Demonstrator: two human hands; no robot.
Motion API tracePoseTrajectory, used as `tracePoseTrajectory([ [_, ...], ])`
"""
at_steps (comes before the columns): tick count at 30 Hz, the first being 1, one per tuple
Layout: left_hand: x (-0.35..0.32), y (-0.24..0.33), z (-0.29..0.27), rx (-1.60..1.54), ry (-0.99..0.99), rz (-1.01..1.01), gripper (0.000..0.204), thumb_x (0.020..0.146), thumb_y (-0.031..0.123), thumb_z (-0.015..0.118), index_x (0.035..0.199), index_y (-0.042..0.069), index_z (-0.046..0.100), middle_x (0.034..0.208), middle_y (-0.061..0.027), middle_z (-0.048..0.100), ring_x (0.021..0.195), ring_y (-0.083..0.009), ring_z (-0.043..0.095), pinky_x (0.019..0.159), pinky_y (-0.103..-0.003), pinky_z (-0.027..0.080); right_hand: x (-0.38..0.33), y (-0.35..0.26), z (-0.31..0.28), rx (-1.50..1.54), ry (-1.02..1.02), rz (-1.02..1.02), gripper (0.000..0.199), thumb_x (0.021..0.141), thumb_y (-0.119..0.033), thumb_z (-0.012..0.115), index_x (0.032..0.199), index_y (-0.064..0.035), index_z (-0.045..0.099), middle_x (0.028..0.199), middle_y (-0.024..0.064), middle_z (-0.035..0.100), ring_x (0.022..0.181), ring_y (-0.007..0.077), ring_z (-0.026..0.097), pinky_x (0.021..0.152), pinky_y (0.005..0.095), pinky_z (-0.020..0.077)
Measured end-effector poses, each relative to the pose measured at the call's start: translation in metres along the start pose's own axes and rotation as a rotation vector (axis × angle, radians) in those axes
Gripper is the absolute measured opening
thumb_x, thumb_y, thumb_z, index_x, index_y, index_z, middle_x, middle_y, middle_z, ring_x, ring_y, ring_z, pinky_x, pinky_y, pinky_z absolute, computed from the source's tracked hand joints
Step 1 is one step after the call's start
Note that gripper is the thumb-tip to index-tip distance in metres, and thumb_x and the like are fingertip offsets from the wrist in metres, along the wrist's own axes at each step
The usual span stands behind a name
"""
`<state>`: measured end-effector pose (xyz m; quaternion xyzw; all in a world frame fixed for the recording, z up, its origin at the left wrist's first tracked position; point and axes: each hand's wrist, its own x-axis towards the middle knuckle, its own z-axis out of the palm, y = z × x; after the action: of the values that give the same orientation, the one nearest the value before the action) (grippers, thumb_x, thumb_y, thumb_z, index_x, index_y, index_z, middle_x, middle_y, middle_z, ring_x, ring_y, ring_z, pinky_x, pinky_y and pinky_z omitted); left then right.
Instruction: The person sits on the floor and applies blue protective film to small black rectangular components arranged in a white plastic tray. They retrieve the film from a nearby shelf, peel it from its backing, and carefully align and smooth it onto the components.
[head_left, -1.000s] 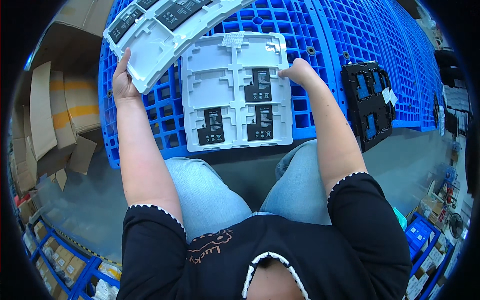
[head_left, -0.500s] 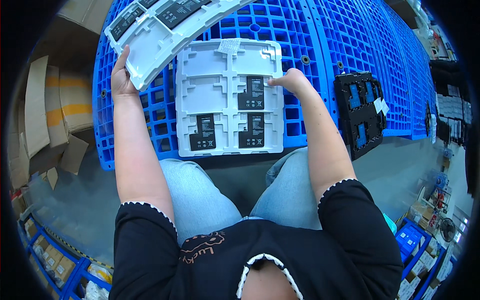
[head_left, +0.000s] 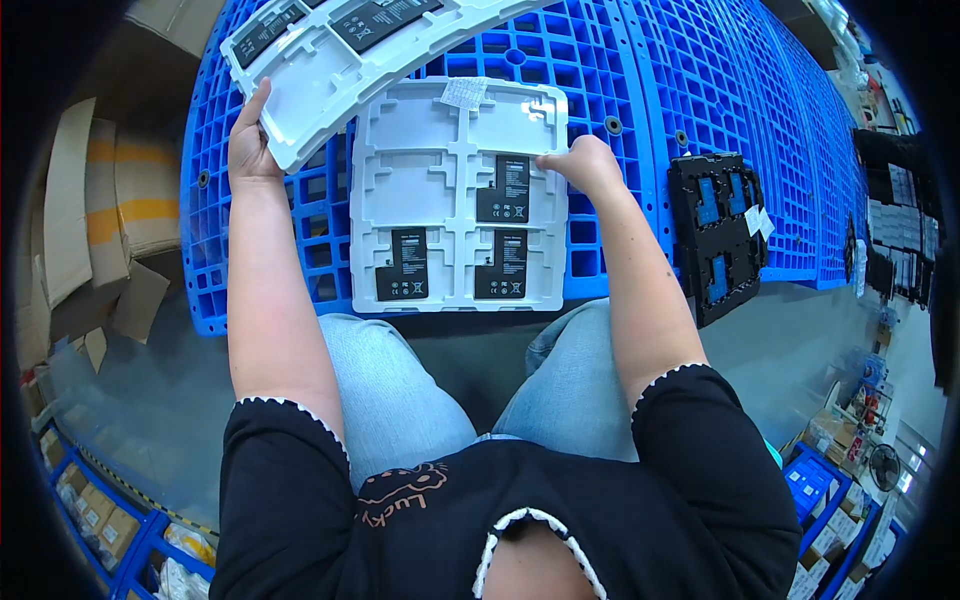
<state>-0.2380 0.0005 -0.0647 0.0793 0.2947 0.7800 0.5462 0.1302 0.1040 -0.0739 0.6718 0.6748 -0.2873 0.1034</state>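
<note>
My left hand [head_left: 252, 140] grips the near-left corner of a white plastic tray [head_left: 310, 100], thumb on top. That tray is tilted at the far left and carries black flat battery packs [head_left: 385, 20]. In front of me a second white tray [head_left: 405, 190] lies flat, with three black battery packs in its pockets: one at middle right [head_left: 503, 188], one at front left [head_left: 403, 264] and one at front right [head_left: 501, 264]. My right hand [head_left: 588, 165] is closed at this tray's right edge, thumb over the rim beside the middle-right battery; its other fingers are mostly hidden.
Both trays are over a blue plastic pallet [head_left: 630, 210]. A crinkled clear piece of wrap [head_left: 465, 93] lies on the flat tray's far rim. To the right sits a black tray [head_left: 715, 235] with blue pieces and white paper. Cardboard boxes [head_left: 140, 190] stand at left.
The tilted tray in my left hand has shifted slightly to the right and away. My right hand stays at the flat tray's right edge, and the batteries keep their pockets.
</note>
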Motion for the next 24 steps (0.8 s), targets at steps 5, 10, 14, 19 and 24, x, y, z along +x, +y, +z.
tracePoseTrajectory([
  [5,-0.001,-0.001,0.003,0.021,0.057,0.017,0.041,0.083,0.004,0.06,0.121,-0.004,0.046,0.117,-0.0203,0.056,0.107,-0.0332,0.056,0.091,-0.047,0.048,0.003,0.003,0.004,0.009,0.019,-0.014,0.046,0.065,-0.038,0.075,0.09,-0.0006,0.067,0.09,0.016,0.067,0.082,0.0271,0.066,0.07,0.0364,0.052],
  [10,-0.002,0.003,0.0,0.0,0.003,0.0,0.04,0.083,0.004,0.06,0.12,-0.004,0.047,0.116,-0.0201,0.056,0.107,-0.0326,0.056,0.091,-0.047,0.047,-0.008,-0.005,0.0,-0.046,0.079,-0.045,0.043,0.064,-0.034,0.072,0.09,-0.001,0.067,0.091,0.0168,0.067,0.082,0.0284,0.066,0.071,0.0368,0.0524],
  [14,-0.002,0.005,0.0,0.006,0.019,0.025,0.039,0.084,0.005,0.059,0.119,-0.004,0.047,0.115,-0.0201,0.056,0.106,-0.0325,0.057,0.091,-0.047,0.048,-0.019,-0.013,-0.004,-0.104,0.149,-0.058,0.043,0.064,-0.034,0.071,0.09,-0.0004,0.068,0.09,0.0183,0.066,0.081,0.0304,0.065,0.071,0.0382,0.0525],
  [19,0.004,0.006,0.002,0.023,0.02,0.024,0.039,0.084,0.006,0.059,0.12,-0.005,0.047,0.116,-0.0202,0.056,0.107,-0.0326,0.056,0.091,-0.046,0.048,-0.007,0.007,-0.002,0.274,0.052,-0.089,0.044,0.062,-0.025,0.074,0.094,0.0021,0.062,0.085,0.0152,0.065,0.076,0.0254,0.065,0.07,0.0373,0.0519],
  [24,0.008,0.004,0.001,0.011,0.011,0.008,0.04,0.085,0.007,0.059,0.121,-0.005,0.046,0.117,-0.0203,0.056,0.108,-0.0324,0.056,0.092,-0.047,0.047,-0.017,0.02,-0.011,0.97,-0.298,-0.191,0.046,0.064,-0.009,0.075,0.105,-0.0003,0.057,0.089,0.0102,0.064,0.08,0.021,0.063,0.077,0.0361,0.0498],
])
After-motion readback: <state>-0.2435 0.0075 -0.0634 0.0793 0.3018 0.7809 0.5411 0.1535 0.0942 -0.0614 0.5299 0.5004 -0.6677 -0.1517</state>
